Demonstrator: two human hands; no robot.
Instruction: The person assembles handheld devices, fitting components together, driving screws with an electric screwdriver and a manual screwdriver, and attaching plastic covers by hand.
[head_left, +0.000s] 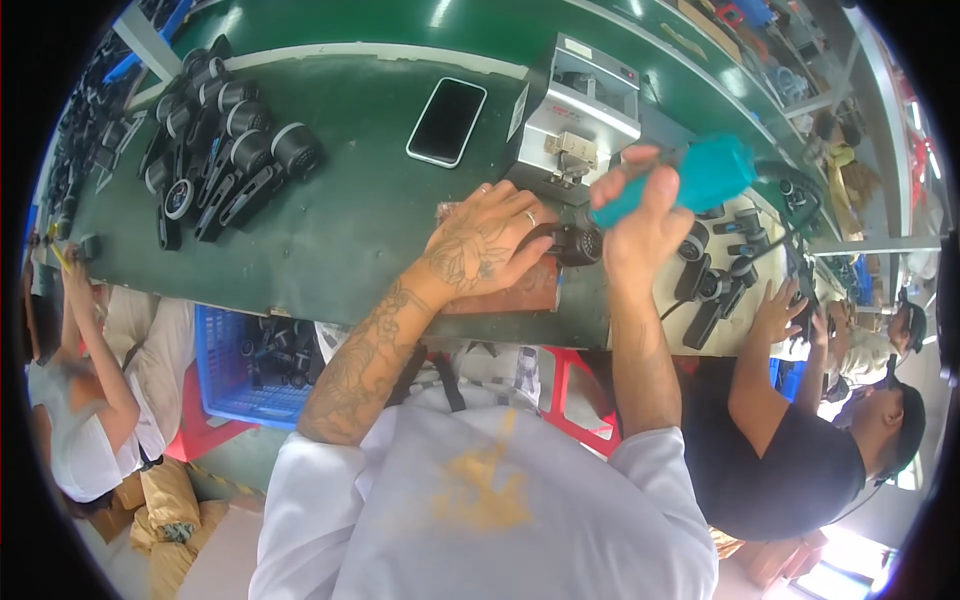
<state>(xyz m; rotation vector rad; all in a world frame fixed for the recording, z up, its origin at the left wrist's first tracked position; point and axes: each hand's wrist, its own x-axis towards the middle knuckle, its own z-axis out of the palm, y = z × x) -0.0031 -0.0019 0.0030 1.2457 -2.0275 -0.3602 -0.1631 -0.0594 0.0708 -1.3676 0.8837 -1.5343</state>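
Note:
My left hand point(485, 240) is closed around a black handheld device point(577, 245) with a rounded, perforated head. It rests low over a reddish-brown board point(515, 292) on the green workbench point(350, 190). My right hand point(645, 225) grips a teal electric screwdriver point(690, 180), held tilted just right of the device's head, its body slightly blurred. Its tip is hard to make out, so contact with the device cannot be told. Directly beyond both hands stands a grey metal box-shaped machine point(575, 115) with a small block on its front.
Several black devices point(230, 140) are heaped at the far left. A white-framed phone point(447, 122) lies beyond my left hand. More black parts point(715, 285) lie on a pale surface at right. A blue crate point(225, 375) stands below the bench. Co-workers point(790, 440) sit at both sides.

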